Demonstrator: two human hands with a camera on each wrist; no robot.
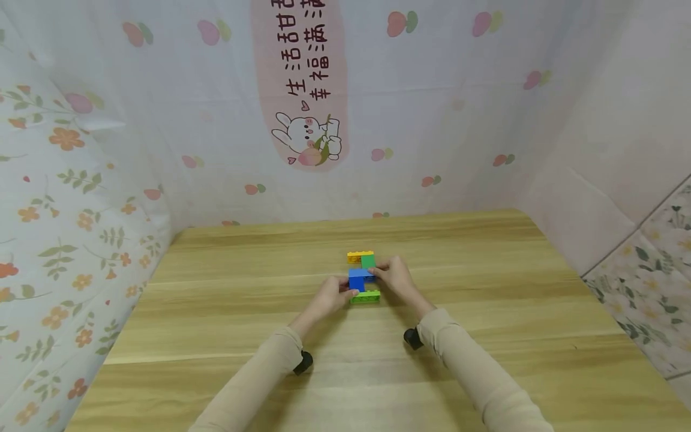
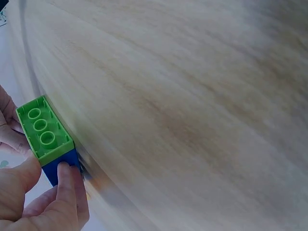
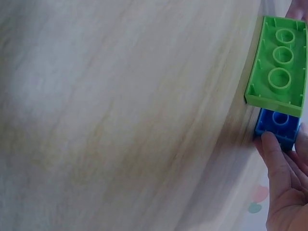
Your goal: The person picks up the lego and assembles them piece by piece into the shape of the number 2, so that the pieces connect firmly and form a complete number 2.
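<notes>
On the table, several toy building bricks form one zigzag structure between the two hands. A lime green brick [image 1: 367,297] is nearest the person, its hollow underside with round tubes facing both wrist cameras. Blue bricks [image 1: 356,283] follow behind it, then a green brick [image 1: 368,261] and a yellow-orange brick [image 1: 354,258] at the far end. The left hand [image 1: 330,294] pinches the blue part beside the lime green brick, fingertips on its side in the left wrist view. From the right, the right hand [image 1: 396,279] pinches the blue brick [image 3: 279,126] at its end.
The wooden table [image 1: 216,336] extends around the bricks on all sides. A white patterned cloth [image 1: 432,120] hangs behind it, and a floral cloth [image 1: 70,240] hangs along the left. Both sleeved wrists carry small black devices [image 1: 412,339].
</notes>
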